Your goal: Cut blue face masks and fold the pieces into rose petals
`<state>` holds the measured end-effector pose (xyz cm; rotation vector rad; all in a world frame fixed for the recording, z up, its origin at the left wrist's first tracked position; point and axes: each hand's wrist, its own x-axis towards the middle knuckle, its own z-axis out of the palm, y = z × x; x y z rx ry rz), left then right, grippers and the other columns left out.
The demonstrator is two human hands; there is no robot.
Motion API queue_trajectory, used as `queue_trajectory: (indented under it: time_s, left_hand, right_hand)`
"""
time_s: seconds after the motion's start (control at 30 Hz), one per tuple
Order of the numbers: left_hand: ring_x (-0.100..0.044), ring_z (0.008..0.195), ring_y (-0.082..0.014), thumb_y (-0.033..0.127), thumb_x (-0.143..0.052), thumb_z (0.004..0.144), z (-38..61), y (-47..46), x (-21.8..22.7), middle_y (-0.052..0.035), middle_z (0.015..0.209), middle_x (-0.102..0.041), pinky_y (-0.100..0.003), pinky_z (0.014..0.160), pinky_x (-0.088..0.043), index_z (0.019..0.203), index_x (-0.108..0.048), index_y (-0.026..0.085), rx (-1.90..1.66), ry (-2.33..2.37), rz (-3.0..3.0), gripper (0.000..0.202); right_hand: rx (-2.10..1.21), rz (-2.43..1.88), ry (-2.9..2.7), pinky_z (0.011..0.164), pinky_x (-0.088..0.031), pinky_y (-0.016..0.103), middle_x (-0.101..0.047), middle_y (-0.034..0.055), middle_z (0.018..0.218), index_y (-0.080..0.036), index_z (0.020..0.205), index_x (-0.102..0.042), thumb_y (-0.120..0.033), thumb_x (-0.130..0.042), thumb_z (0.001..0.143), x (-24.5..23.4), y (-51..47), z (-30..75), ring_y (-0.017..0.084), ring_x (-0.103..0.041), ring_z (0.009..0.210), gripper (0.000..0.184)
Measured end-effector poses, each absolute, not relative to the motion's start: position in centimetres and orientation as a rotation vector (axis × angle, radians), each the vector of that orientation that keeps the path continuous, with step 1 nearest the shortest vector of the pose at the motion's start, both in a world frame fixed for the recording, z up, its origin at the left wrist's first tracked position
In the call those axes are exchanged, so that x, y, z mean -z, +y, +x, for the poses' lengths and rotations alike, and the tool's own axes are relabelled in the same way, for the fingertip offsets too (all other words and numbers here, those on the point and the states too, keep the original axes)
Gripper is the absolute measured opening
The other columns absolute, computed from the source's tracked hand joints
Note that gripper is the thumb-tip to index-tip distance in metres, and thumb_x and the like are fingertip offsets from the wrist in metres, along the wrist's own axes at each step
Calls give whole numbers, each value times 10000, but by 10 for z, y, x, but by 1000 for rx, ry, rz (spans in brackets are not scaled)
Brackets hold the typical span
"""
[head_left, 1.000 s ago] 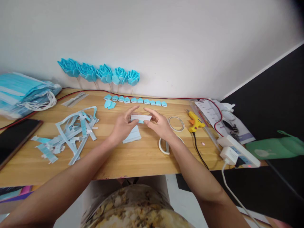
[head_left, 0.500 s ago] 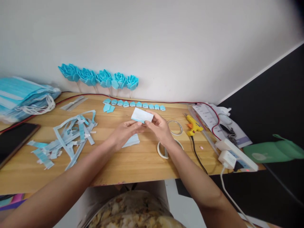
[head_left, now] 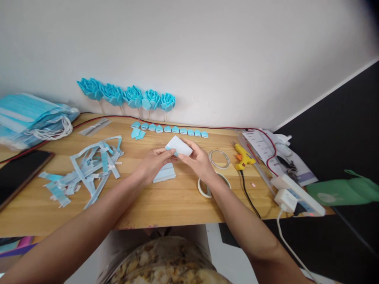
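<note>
Both my hands hold a small folded piece of white and light blue mask fabric (head_left: 179,146) just above the wooden table (head_left: 166,201). My left hand (head_left: 152,163) pinches its lower left corner. My right hand (head_left: 197,159) pinches its right side with thumb and fingers. Under my left hand lies another folded blue fabric piece (head_left: 165,172) on the table. A row of small folded blue petals (head_left: 171,129) lies beyond the hands, near the wall.
Blue fabric roses (head_left: 127,95) lean on the wall. Cut mask strips (head_left: 89,165) and a stack of face masks (head_left: 29,118) lie left, with a phone (head_left: 17,171). Tape rolls (head_left: 219,157), a yellow glue gun (head_left: 244,156) and a power strip (head_left: 296,193) sit right.
The fabric piece went from flat and narrow between my fingertips to tilted up, showing its white face. Both hands have stayed near the table's middle, fingers closing in on it.
</note>
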<state>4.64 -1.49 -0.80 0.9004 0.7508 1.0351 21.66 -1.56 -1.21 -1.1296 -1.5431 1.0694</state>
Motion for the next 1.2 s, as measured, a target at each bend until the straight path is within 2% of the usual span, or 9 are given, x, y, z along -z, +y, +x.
queue_trajectory:
  time_s: [0.1,0.3,0.47,0.63,0.87,1.2]
  left_hand:
    - [-658,909,-219,353,-727,763,46,-15,10,-101,907,-737,-418,970,-452,822,-735,117,-1019,781,922,243]
    - [-658,963,-236,391,-725,767,45,-15,15,-87,979,-745,-420,983,-439,961,-743,145,-960,769,1028,314]
    - [-662,929,-234,383,-719,771,45,-14,17,-86,933,-748,-426,976,-446,895,-750,142,-985,781,1010,273]
    - [-653,945,-234,398,-697,794,43,-14,20,-91,934,-741,-418,959,-457,886,-753,145,-973,788,1048,275]
    - [-652,936,-237,426,-694,789,40,-13,19,-93,954,-742,-409,911,-474,895,-755,171,-904,803,1117,283]
    - [-656,918,-237,458,-704,767,41,-14,17,-76,927,-751,-383,875,-484,863,-762,187,-908,842,1142,293]
  right_hand:
    - [-1041,-1152,-1567,925,-514,367,-655,38,1232,-274,1290,-561,-384,-694,780,15,-15,217,220,-630,1067,538]
    - [-1066,-1096,-1526,919,-503,340,-670,40,1199,-246,1266,-570,-387,-691,790,20,-12,219,203,-640,1047,511]
    - [-1067,-1106,-1538,916,-505,334,-667,36,1209,-247,1265,-571,-376,-690,791,17,-13,220,202,-639,1053,506]
    - [-1133,-1103,-1495,825,-537,322,-684,43,1172,-248,1253,-583,-421,-636,829,9,-16,220,197,-665,967,460]
    - [-1107,-1082,-1503,909,-507,329,-672,38,1200,-228,1216,-604,-387,-678,793,14,-13,222,214,-631,1081,458]
    - [-1112,-1071,-1503,857,-512,311,-691,35,1142,-232,1207,-608,-389,-711,761,16,-12,222,201,-651,995,484]
